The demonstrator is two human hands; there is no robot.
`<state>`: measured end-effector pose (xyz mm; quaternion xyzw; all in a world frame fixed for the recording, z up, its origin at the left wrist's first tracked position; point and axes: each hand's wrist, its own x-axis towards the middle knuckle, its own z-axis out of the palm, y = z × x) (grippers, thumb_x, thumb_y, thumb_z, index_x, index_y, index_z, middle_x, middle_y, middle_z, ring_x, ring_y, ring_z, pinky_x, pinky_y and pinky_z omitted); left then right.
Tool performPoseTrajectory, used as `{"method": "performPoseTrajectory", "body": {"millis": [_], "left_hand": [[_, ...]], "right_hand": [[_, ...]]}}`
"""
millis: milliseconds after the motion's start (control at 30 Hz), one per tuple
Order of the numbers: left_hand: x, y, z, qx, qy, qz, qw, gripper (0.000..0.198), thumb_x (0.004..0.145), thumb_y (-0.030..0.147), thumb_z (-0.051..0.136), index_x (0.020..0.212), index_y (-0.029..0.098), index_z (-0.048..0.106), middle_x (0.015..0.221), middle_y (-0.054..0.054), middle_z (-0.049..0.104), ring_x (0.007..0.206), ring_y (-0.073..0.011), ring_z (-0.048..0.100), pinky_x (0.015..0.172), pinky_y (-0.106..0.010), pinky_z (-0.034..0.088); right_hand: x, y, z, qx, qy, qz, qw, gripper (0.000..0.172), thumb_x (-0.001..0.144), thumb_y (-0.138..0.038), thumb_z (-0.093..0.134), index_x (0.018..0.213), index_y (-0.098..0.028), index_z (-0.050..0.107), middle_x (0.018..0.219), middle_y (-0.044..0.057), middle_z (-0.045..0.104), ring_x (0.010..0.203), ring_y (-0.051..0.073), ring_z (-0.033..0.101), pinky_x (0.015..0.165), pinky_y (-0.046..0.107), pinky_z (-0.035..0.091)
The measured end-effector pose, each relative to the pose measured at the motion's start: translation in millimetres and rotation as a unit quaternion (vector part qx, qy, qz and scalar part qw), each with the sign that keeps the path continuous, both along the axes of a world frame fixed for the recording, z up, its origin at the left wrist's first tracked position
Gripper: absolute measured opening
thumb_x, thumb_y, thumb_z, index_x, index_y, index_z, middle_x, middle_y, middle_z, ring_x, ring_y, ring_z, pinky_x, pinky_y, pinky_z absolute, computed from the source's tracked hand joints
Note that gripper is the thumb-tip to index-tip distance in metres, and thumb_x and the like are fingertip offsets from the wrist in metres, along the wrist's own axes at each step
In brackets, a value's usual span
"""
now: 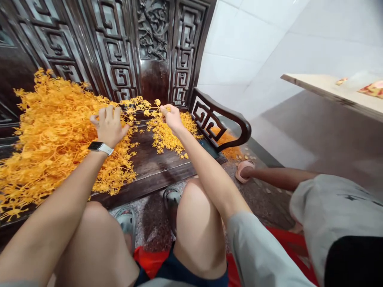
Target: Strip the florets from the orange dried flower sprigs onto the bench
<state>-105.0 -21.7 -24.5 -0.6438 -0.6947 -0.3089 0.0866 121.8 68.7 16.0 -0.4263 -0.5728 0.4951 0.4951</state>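
A big heap of yellow-orange artificial flower sprays (60,135) covers the left part of a dark carved wooden bench (155,167). My left hand (109,125), with a watch on its wrist, lies on the right side of this heap with its fingers spread. My right hand (171,116) is closed in a pinch on the end of one yellow flower spray (139,104), which stretches back toward the heap. Beneath my right hand sits a smaller pile of yellow flower pieces (167,133) on the seat.
The bench's curved armrest (236,129) stands right of the small pile. Orange bits (230,145) lie on the floor beyond it. Another person's leg (275,177) is close on my right. A wooden tabletop (323,89) juts in at the upper right.
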Motion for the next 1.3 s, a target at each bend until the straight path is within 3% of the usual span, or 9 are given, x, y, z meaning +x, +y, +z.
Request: {"method": "performPoseTrajectory", "body": {"millis": [133, 367, 567, 667, 767, 933, 1033, 1167, 1300], "left_hand": [[31, 3, 8.3, -0.018, 0.007, -0.048, 0.999, 0.073, 0.093, 0.058, 0.068, 0.147, 0.009, 0.064, 0.158, -0.033, 0.056, 0.155, -0.0604, 0.033, 0.122, -0.077, 0.018], [85, 6, 14.0, -0.038, 0.012, -0.077, 0.996, 0.069, 0.109, 0.06, 0.037, 0.135, 0.009, 0.074, 0.143, -0.033, 0.067, 0.144, -0.0576, 0.048, 0.117, -0.076, 0.027], [105, 28, 9.6, -0.072, -0.162, -0.187, 0.966, 0.07, 0.111, 0.063, 0.042, 0.151, 0.012, 0.068, 0.116, -0.022, 0.079, 0.119, -0.0421, 0.07, 0.108, -0.052, 0.047], [115, 41, 1.9, -0.102, -0.292, -0.241, 0.92, 0.067, 0.107, 0.07, 0.053, 0.142, 0.018, 0.073, 0.107, -0.015, 0.079, 0.11, -0.0374, 0.073, 0.1, -0.047, 0.052], [127, 49, -4.8, -0.115, -0.441, -0.282, 0.844, 0.063, 0.102, 0.075, 0.059, 0.126, 0.019, 0.078, 0.114, -0.015, 0.078, 0.105, -0.0331, 0.074, 0.091, -0.043, 0.054], [125, 53, -4.7, -0.104, -0.621, -0.251, 0.736, 0.061, 0.096, 0.076, 0.066, 0.131, 0.026, 0.073, 0.126, -0.014, 0.078, 0.109, -0.0292, 0.072, 0.087, -0.041, 0.057], [113, 49, -1.2, -0.105, -0.656, -0.239, 0.709, 0.056, 0.096, 0.071, 0.066, 0.131, 0.028, 0.072, 0.126, -0.012, 0.079, 0.109, -0.0293, 0.074, 0.084, -0.04, 0.058], [102, 48, -1.9, -0.06, -0.645, -0.238, 0.724, 0.058, 0.095, 0.079, 0.067, 0.118, 0.026, 0.076, 0.119, -0.011, 0.081, 0.113, -0.0288, 0.074, 0.091, -0.039, 0.058], [97, 53, -5.7, 0.023, -0.557, -0.209, 0.803, 0.045, 0.101, 0.067, 0.068, 0.099, 0.023, 0.079, 0.108, -0.011, 0.082, 0.11, -0.0238, 0.073, 0.097, -0.037, 0.056]], "right_hand": [[25, 3, -3.4, 0.043, -0.029, -0.011, 0.999, 0.021, 0.11, -0.023, 0.063, 0.09, -0.021, 0.059, 0.075, -0.003, 0.052, 0.066, 0.012, 0.05, 0.063, 0.027, 0.041], [49, 12, -10.5, 0.141, -0.037, -0.019, 0.989, 0.02, 0.111, -0.029, 0.06, 0.092, -0.022, 0.059, 0.096, 0.003, 0.064, 0.087, 0.015, 0.057, 0.077, 0.028, 0.053], [69, 21, -7.7, 0.104, 0.024, -0.073, 0.992, 0.035, 0.114, -0.056, 0.05, 0.102, -0.024, 0.055, 0.114, 0.009, 0.07, 0.103, 0.019, 0.067, 0.085, 0.033, 0.059], [74, 13, -7.0, 0.09, 0.013, -0.052, 0.994, 0.036, 0.111, -0.059, 0.056, 0.102, -0.024, 0.056, 0.117, 0.009, 0.071, 0.102, 0.02, 0.068, 0.084, 0.033, 0.059], [71, -1, -6.4, 0.065, 0.001, 0.005, 0.998, 0.038, 0.105, -0.062, 0.066, 0.102, -0.025, 0.057, 0.11, 0.007, 0.072, 0.096, 0.019, 0.067, 0.08, 0.031, 0.058], [67, -10, -8.6, 0.014, 0.017, 0.047, 0.999, 0.032, 0.102, -0.051, 0.075, 0.101, -0.025, 0.057, 0.093, 0.003, 0.068, 0.08, 0.015, 0.062, 0.072, 0.029, 0.051], [68, -7, -12.7, -0.01, 0.032, 0.042, 0.999, 0.023, 0.1, -0.039, 0.076, 0.099, -0.024, 0.058, 0.087, 0.001, 0.067, 0.073, 0.013, 0.059, 0.068, 0.029, 0.047], [73, -7, -15.3, -0.04, 0.018, 0.078, 0.996, 0.012, 0.093, -0.02, 0.072, 0.089, -0.02, 0.061, 0.084, 0.002, 0.069, 0.071, 0.014, 0.059, 0.066, 0.028, 0.046], [80, -14, -14.9, -0.09, -0.049, 0.194, 0.976, 0.015, 0.084, -0.014, 0.078, 0.078, -0.017, 0.064, 0.087, 0.007, 0.072, 0.078, 0.016, 0.062, 0.072, 0.031, 0.053]]}}
